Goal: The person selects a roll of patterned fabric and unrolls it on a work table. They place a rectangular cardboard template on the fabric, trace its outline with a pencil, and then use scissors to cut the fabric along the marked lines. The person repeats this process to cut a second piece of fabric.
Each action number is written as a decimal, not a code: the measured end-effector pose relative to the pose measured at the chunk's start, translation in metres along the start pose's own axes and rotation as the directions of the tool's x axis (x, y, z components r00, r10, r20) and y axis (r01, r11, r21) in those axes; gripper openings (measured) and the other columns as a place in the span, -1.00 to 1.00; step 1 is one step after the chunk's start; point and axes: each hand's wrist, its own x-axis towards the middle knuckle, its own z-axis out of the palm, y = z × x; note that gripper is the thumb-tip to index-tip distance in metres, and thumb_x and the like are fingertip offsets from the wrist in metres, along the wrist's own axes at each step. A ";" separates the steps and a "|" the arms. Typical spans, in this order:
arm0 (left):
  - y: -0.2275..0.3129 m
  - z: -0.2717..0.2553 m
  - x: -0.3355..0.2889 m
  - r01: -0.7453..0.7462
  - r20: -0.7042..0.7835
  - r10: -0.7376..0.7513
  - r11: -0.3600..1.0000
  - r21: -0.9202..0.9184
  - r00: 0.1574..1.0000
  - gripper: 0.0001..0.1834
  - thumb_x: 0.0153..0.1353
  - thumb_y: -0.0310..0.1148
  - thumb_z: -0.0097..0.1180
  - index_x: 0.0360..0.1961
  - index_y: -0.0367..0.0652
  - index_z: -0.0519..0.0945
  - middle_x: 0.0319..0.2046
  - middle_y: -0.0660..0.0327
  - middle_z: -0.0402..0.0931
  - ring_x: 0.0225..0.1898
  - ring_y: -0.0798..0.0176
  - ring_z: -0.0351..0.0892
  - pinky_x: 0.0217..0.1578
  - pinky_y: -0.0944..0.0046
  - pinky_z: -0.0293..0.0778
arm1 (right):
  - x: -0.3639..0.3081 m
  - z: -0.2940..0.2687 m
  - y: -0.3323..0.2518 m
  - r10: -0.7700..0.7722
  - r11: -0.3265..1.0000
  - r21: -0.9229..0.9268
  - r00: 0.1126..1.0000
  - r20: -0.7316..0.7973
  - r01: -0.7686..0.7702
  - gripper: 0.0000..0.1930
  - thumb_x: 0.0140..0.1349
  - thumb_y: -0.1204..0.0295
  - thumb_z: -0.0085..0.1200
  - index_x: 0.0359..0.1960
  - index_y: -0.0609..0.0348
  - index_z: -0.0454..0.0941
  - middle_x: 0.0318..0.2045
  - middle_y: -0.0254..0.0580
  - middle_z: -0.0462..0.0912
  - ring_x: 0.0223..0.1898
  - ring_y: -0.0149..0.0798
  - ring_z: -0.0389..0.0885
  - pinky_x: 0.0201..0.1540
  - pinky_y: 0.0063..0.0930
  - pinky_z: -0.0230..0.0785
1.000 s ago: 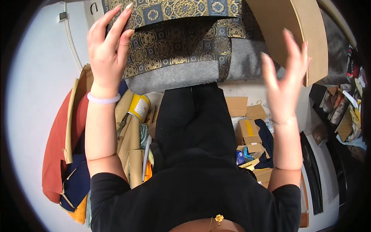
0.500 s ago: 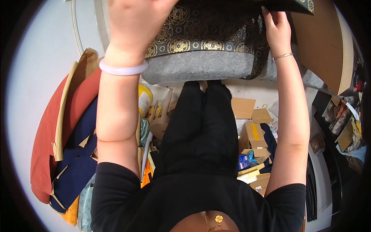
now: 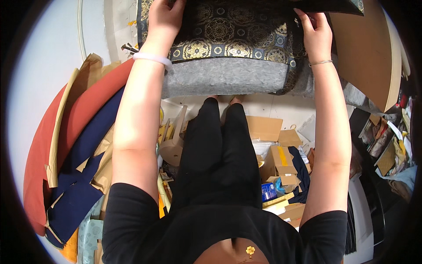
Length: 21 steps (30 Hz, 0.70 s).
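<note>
A black fabric with gold medallions lies over a grey felt-like pad across the top of the view. My right hand pinches a dark fold of this fabric at the right, thumb and fingers bent together beneath a raised flap. Over the fabric's left part is my left hand. Its thumb stands a little apart, but the other fingertips are cut off by the top edge, so any grip is hidden.
At left lean a rust-red fabric roll, navy fabric and brown paper. Opened cardboard boxes crowd the floor by my legs. A large cardboard sheet stands at right, near a heap of scraps.
My left hand has come down and away from me, onto or just above the fabric's left part. My right hand stays at the fold. The view has shifted slightly.
</note>
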 end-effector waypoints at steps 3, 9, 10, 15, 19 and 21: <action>-0.002 -0.003 0.003 0.025 -0.005 -0.026 0.999 -0.032 1.000 -0.51 0.42 -0.76 0.04 0.35 -0.33 0.47 0.20 0.13 0.61 0.25 0.28 0.57 0.27 0.28 0.49 | 0.001 0.007 0.007 -0.062 0.997 0.040 0.996 -0.068 0.065 -0.71 0.38 0.25 0.37 -0.05 0.20 0.69 -0.29 -0.39 0.76 -0.31 -0.56 0.56 -0.18 -0.59 0.44; 0.008 -0.003 0.003 0.009 0.020 -0.009 0.999 0.043 1.000 -0.53 0.43 -0.72 0.07 0.34 -0.32 0.48 0.19 0.17 0.62 0.24 0.30 0.57 0.25 0.31 0.48 | -0.002 0.018 0.013 -0.097 0.984 0.138 0.988 -0.123 0.114 -0.75 0.42 0.27 0.32 -0.05 0.18 0.68 -0.28 -0.39 0.75 -0.29 -0.52 0.57 -0.16 -0.55 0.44; 0.008 -0.002 0.003 0.029 0.021 -0.029 0.999 0.020 0.999 -0.53 0.43 -0.71 0.08 0.34 -0.31 0.48 0.19 0.17 0.62 0.23 0.31 0.57 0.24 0.31 0.49 | -0.003 0.020 0.012 -0.097 0.991 0.083 0.984 -0.147 0.110 -0.75 0.42 0.27 0.31 -0.05 0.17 0.68 -0.28 -0.38 0.75 -0.29 -0.51 0.58 -0.16 -0.54 0.45; 0.005 -0.002 0.003 -0.037 0.041 0.036 0.999 0.009 0.999 -0.56 0.45 -0.68 0.09 0.32 -0.31 0.51 0.17 0.20 0.63 0.21 0.34 0.57 0.21 0.34 0.48 | -0.009 0.027 0.007 -0.118 0.992 -0.068 0.969 -0.219 0.106 -0.79 0.43 0.29 0.29 -0.03 0.10 0.68 -0.29 -0.33 0.76 -0.29 -0.45 0.62 -0.13 -0.49 0.48; 0.010 0.001 0.002 0.027 -0.028 -0.025 0.997 0.067 0.999 -0.60 0.45 -0.66 0.10 0.28 -0.32 0.55 0.13 0.21 0.66 0.17 0.36 0.58 0.20 0.35 0.48 | -0.009 0.027 0.003 -0.099 0.994 -0.060 0.970 -0.221 0.088 -0.78 0.44 0.28 0.27 -0.02 0.10 0.69 -0.29 -0.32 0.76 -0.29 -0.44 0.63 -0.13 -0.48 0.49; 0.024 0.006 0.004 0.071 -0.043 -0.068 0.995 0.063 0.997 -0.62 0.46 -0.64 0.11 0.27 -0.33 0.57 0.11 0.21 0.67 0.15 0.37 0.59 0.19 0.36 0.48 | -0.007 0.025 -0.004 -0.065 0.996 -0.067 0.975 -0.211 0.052 -0.78 0.45 0.27 0.26 0.00 0.08 0.70 -0.29 -0.32 0.76 -0.28 -0.44 0.64 -0.13 -0.48 0.49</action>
